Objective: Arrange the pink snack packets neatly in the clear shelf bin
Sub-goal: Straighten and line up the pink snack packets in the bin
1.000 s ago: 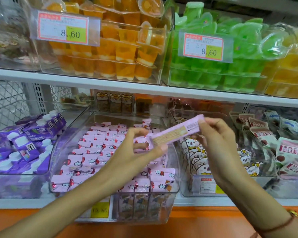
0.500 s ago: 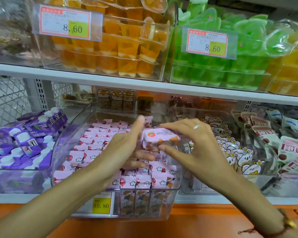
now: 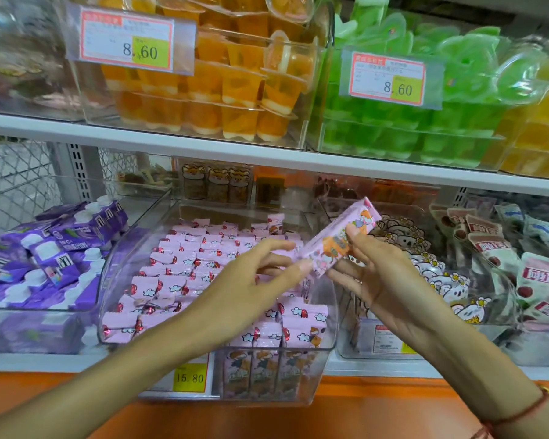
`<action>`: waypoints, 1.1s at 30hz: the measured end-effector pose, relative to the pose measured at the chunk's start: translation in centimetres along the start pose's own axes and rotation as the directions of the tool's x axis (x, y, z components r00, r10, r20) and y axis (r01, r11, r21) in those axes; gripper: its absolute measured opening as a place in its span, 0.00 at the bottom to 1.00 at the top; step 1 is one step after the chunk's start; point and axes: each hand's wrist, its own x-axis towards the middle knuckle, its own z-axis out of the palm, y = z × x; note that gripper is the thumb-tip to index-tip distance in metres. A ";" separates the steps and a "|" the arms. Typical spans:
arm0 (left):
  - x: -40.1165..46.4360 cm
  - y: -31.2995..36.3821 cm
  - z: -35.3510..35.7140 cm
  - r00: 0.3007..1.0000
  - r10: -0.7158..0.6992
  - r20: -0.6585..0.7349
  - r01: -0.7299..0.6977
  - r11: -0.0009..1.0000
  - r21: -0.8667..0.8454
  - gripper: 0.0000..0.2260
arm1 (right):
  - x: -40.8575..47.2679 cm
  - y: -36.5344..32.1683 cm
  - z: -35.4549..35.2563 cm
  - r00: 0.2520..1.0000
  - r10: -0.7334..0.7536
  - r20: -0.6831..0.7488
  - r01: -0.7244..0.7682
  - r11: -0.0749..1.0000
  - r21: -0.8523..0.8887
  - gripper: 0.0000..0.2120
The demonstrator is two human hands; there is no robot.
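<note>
A clear shelf bin (image 3: 114,270) on the lower shelf holds several rows of pink snack packets (image 3: 184,267) standing on edge. One pink snack packet (image 3: 339,239) with a cartoon print is held tilted above the bin's right side. My right hand (image 3: 371,274) grips it at the middle from below. My left hand (image 3: 254,280) pinches its lower left end, hovering over the packed rows and hiding some of them.
A bin of purple drink pouches (image 3: 51,258) stands to the left, and bins of panda-print packets (image 3: 431,274) and pink-red packets (image 3: 539,280) to the right. The white upper shelf (image 3: 267,160) carries orange and green jelly cups. A yellow price tag (image 3: 189,377) sits below.
The packet was low over the bin with both hands cupped on it. Now it is lifted and tilted up to the right, printed face showing.
</note>
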 end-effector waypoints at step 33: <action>0.4 -2.8 0.5 0.963 0.144 0.227 -0.267 0.612 0.744 0.21 | 1.8 -1.2 0.4 0.897 -0.143 0.419 0.382 -0.229 -0.895 0.09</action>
